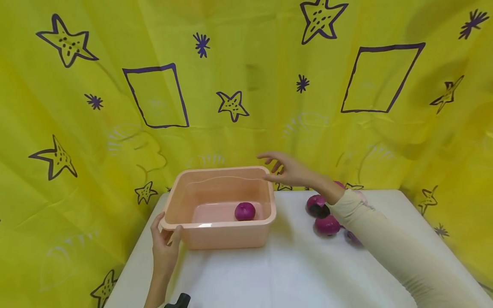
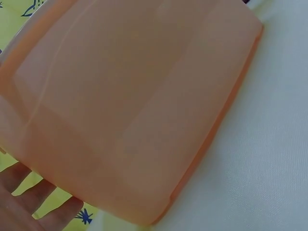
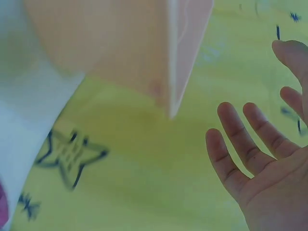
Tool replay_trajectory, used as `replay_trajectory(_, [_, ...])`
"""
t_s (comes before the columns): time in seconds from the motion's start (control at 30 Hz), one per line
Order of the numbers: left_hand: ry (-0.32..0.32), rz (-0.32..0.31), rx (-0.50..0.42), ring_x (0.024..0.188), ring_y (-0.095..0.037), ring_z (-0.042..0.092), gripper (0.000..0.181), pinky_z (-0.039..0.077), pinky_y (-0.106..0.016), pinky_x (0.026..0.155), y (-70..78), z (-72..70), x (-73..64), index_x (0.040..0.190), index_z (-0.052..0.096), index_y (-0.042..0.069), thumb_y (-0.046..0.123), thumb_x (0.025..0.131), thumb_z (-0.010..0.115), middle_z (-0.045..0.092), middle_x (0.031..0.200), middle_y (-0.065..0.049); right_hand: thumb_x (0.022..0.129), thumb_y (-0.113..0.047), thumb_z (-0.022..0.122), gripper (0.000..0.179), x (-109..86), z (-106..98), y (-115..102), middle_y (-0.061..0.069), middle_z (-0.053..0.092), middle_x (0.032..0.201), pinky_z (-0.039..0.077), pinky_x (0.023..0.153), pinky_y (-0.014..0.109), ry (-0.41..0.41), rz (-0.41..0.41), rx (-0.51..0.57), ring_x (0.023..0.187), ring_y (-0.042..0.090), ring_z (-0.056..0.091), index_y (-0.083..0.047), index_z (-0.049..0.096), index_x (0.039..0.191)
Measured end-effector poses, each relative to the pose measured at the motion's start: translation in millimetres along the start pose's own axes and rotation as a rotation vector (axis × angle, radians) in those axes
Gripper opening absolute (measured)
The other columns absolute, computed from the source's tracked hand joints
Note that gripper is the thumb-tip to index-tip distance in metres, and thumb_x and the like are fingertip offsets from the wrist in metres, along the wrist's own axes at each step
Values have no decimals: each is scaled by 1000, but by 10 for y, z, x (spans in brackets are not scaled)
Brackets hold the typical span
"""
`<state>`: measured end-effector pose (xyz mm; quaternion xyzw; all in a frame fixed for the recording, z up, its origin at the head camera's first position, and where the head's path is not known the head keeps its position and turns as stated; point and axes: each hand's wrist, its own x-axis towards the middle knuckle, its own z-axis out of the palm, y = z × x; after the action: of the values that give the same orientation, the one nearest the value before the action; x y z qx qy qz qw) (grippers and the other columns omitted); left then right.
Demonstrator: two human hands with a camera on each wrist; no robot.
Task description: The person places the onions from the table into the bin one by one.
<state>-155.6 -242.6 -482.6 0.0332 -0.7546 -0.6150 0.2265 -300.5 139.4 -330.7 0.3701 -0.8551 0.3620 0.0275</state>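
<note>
A peach plastic basin [image 1: 221, 237] stands on the white table, with one red onion [image 1: 245, 211] lying inside toward its right end. My left hand [image 1: 164, 248] grips the basin's near left corner, thumb at the front rim and fingers along the left side. In the left wrist view, fingers [image 2: 33, 199] show beside the basin wall [image 2: 130, 110]. Over the far right corner of the basin, my right hand [image 1: 290, 171] hangs with spread, relaxed fingers and nothing in them. The right wrist view shows its palm and fingers [image 3: 236, 139] bare, apart from the basin [image 3: 110, 48].
Several more red onions [image 1: 327, 225] lie on the table to the right, partly hidden by my right forearm and sleeve [image 1: 381, 235]. A yellow curtain [image 1: 246, 141] with drawn stars hangs around the back and sides of the white table [image 1: 239, 278].
</note>
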Motion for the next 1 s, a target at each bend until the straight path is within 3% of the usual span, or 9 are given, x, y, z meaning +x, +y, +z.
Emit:
replay_trajectory(0.1, [17, 5, -2, 117, -5, 58, 67, 49, -10, 85, -27, 5, 10, 159, 27, 19, 12, 103, 61, 44, 156, -20, 90, -17, 80, 61, -256, -174, 121, 16, 64, 122, 61, 77, 40, 53, 34, -35, 92, 26, 69, -10, 55, 145])
replay_trajectory(0.2, [25, 13, -39, 112, 1, 59, 66, 50, -11, 85, -45, 6, 23, 158, 29, 18, 9, 102, 62, 45, 154, -20, 91, -14, 79, 61, -503, -330, 264, 18, 65, 122, 61, 79, 43, 90, 67, -53, 92, 27, 70, -9, 54, 146])
replay_trajectory(0.4, [1, -1, -136, 117, -10, 60, 67, 50, -12, 90, -60, 14, 27, 158, 28, 17, 4, 102, 61, 40, 155, -22, 92, -12, 78, 59, -1004, -551, 547, 20, 65, 121, 60, 78, 33, 134, 157, -65, 93, 28, 69, -9, 53, 145])
replay_trajectory(0.6, [-16, -12, -163, 125, -26, 55, 68, 48, -13, 95, -95, -1, 53, 160, 24, 18, 4, 103, 58, 39, 156, -19, 91, -11, 79, 59, -1441, -674, 756, 19, 68, 120, 57, 77, 24, 172, 224, -140, 93, 27, 69, -11, 55, 144])
replay_trajectory(0.77, [-12, -4, -177, 126, -25, 55, 67, 47, -14, 96, -104, -4, 55, 159, 24, 18, 3, 103, 58, 39, 156, -18, 91, -14, 79, 58, -1796, -731, 923, 20, 68, 120, 57, 74, 22, 206, 268, -176, 91, 24, 69, -10, 55, 144])
replay_trajectory(0.9, [-8, 14, -166, 125, -22, 56, 66, 47, -14, 95, -95, 25, 53, 159, 24, 17, 3, 103, 57, 38, 157, -20, 91, -14, 79, 59, -2101, -767, 1053, 26, 64, 124, 57, 72, 22, 220, 305, -191, 94, 33, 68, -6, 53, 143])
replay_trajectory(1.0, [-2, 31, -152, 123, -19, 57, 66, 48, -13, 94, -91, 36, 57, 158, 24, 17, 2, 103, 56, 39, 155, -22, 89, -11, 80, 60, -2288, -772, 1145, 29, 63, 124, 58, 70, 25, 225, 312, -206, 93, 24, 68, -3, 53, 141])
